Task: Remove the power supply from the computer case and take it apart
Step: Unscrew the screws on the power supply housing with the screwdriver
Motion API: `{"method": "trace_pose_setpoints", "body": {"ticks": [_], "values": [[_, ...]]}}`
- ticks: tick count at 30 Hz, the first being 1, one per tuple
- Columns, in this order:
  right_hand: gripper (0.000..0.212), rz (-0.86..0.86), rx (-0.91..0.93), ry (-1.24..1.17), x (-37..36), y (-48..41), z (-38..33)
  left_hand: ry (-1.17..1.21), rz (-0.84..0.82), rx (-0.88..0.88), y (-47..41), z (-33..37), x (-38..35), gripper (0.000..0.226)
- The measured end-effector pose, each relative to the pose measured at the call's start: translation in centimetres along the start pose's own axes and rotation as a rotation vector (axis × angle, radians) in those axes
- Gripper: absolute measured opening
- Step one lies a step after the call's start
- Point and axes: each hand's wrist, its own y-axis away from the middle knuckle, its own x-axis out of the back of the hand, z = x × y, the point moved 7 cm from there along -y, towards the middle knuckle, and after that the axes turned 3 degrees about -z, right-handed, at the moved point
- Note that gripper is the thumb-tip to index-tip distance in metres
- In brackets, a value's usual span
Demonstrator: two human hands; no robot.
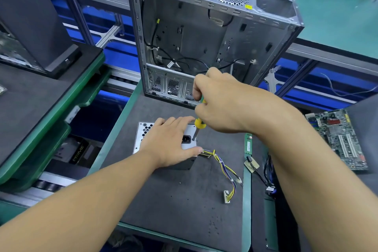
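Computer case [204, 32] stands on end at twelve o'clock on the grey mat [184, 200], open side towards me and loose black leads inside. The power supply [143, 135] is already out of it, I judge, and sits at the centre of the mat, socket face up, with its wire harness [225, 168] trailing off towards four o'clock.

My left hand [169, 141] lies flat on the top face, fingers spread and fairly straight, thumb against the near right corner, pressing rather than gripping. My right hand [223, 104] is clamped round the handle of the yellow-and-green screwdriver [199, 124], whose shaft points down to the right edge of that face, just beside the power socket [186, 139]. I cannot see the screw itself.

From the right hand the power supply lies at seven o'clock, close below; under the left hand it is in direct contact.

The step in hand looks like the first cover screw. To do it well I want the shaft square to the face, firm downward pressure before turning, and the left palm bearing hard so the box does not spin on the mat. I should also watch that my thumb stays off the harness
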Motion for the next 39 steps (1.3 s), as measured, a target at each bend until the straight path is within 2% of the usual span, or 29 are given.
{"method": "trace_pose_setpoints", "body": {"ticks": [5,7,8,12,14,17,19,20,24,26,29,30,32,35,37,39], "values": [[0.023,0.091,-0.074,0.013,0.4,-0.4,0.8,0.379,-0.075,0.076,-0.7,-1.2,0.6,0.032],[0.015,0.132,-0.041,0.044,0.6,-0.4,0.7,0.458,-0.13,0.105,-0.9,-1.4,0.3,0.021],[0.009,0.124,-0.019,0.049,0.6,-0.3,0.6,0.483,-0.138,0.117,-1.0,-1.3,0.4,0.019],[0.017,-0.008,0.034,-0.024,0.2,0.2,0.3,0.62,-0.142,0.178,-1.0,-1.5,0.7,0.017],[0.016,-0.02,0.032,-0.038,0.0,0.1,0.2,0.591,-0.157,0.176,-1.0,-1.5,0.8,0.017],[0.025,0.069,-0.005,0.023,0.3,-0.2,0.2,0.557,-0.17,0.169,-1.0,-1.5,0.8,0.016],[0.013,0.121,0.031,0.076,0.6,-0.3,0.0,0.546,-0.174,0.176,-0.9,-1.3,1.0,0.015],[0.008,0.099,0.048,0.072,0.6,-0.2,0.0,0.538,-0.173,0.178,-0.9,-1.3,1.1,0.014],[0.017,-0.056,0.08,-0.021,-0.1,0.2,0.2,0.538,-0.165,0.165,-0.9,-1.0,1.4,0.013],[0.016,-0.025,0.056,-0.015,-0.1,0.0,0.3,0.541,-0.171,0.151,-0.9,-1.0,1.3,0.014],[0.029,0.091,-0.007,0.05,0.4,-0.4,0.5,0.555,-0.182,0.129,-0.8,-0.9,1.4,0.013],[0.026,0.117,0.006,0.052,0.6,-0.5,0.4,0.551,-0.179,0.124,-0.8,-0.9,1.4,0.013],[0.013,0.075,0.055,0.034,0.6,-0.5,0.0,0.537,-0.162,0.128,-0.8,-0.9,1.5,0.015],[0.013,-0.069,0.092,-0.001,0.0,-0.2,-0.3,0.507,-0.15,0.137,-0.8,-0.7,1.9,0.029],[0.012,-0.04,0.068,0.016,0.0,-0.2,-0.2,0.495,-0.167,0.136,-0.8,-0.7,1.7,0.032],[0.022,0.02,0.001,0.056,0.1,-0.5,0.2,0.513,-0.179,0.142,-0.9,-0.9,1.4,0.021]]}}
